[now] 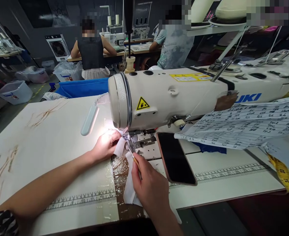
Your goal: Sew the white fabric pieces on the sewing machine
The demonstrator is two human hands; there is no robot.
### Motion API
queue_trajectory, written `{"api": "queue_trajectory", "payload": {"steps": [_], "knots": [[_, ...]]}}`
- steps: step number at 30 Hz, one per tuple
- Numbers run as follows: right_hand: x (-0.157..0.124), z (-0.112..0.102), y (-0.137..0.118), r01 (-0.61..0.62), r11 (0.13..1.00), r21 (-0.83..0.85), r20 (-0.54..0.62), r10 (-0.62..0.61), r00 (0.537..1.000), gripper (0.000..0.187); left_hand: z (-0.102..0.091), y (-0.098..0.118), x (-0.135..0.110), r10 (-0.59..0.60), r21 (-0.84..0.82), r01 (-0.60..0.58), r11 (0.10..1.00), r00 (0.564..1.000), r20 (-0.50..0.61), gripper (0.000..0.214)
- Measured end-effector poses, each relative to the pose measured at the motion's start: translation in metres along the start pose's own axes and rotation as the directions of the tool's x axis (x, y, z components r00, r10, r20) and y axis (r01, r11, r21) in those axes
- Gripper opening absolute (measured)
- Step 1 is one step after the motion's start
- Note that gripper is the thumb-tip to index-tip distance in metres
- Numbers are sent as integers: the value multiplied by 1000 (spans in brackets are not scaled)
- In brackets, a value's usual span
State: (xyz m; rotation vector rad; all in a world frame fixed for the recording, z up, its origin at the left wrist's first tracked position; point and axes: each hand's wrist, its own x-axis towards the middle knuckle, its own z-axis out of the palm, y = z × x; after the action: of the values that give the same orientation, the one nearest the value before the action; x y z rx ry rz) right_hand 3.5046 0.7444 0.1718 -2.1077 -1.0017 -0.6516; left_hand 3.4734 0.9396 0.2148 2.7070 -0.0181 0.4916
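Note:
Under the head of a white sewing machine [154,98], lit by its lamp, my left hand [106,144] is closed on a small piece of white fabric [119,147] close to the presser foot [126,136]. My right hand [150,182], nearer the table edge, grips a slim pointed tool [134,157] with a metal tip and a yellowish handle. Its tip points at the fabric near the foot. Another length of white fabric [129,188] hangs down the front of the table beneath the right hand, partly hidden by it. The needle itself is hard to make out.
A phone [176,158] lies right of the needle plate. Printed paper [242,124] and a yellow tape measure [281,172] are farther right. A pale blue flat case [89,120] rests behind my left hand. Two people [91,55] sit at machines beyond.

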Motion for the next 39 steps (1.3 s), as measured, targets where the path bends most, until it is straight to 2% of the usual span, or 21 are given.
{"api": "queue_trajectory", "payload": {"steps": [6, 12, 17, 34, 39], "knots": [[0, 0, -1, 1, 999, 38, -18, 0, 1000, 28, 2, -3, 0, -14, -75, 10, 997, 999, -49, 28], [0, 1, 0, -1, 1000, 9, 2, 1, 1000, 29, -2, -2, 2, -38, -105, 40, 994, 999, 17, 31], [-1, 0, 1, 2, 999, 44, -16, -1, 1000, 27, -3, 1, 3, -65, -128, 64, 990, 998, -3, 32], [0, 2, 0, 9, 999, 34, -9, -8, 1000, 28, -1, 0, 0, -144, -235, 160, 959, 986, 84, 23], [1, 3, 0, -2, 1000, 18, 9, 2, 1000, 29, 2, -5, -1, -124, -240, 133, 962, 991, 53, 22]]}}
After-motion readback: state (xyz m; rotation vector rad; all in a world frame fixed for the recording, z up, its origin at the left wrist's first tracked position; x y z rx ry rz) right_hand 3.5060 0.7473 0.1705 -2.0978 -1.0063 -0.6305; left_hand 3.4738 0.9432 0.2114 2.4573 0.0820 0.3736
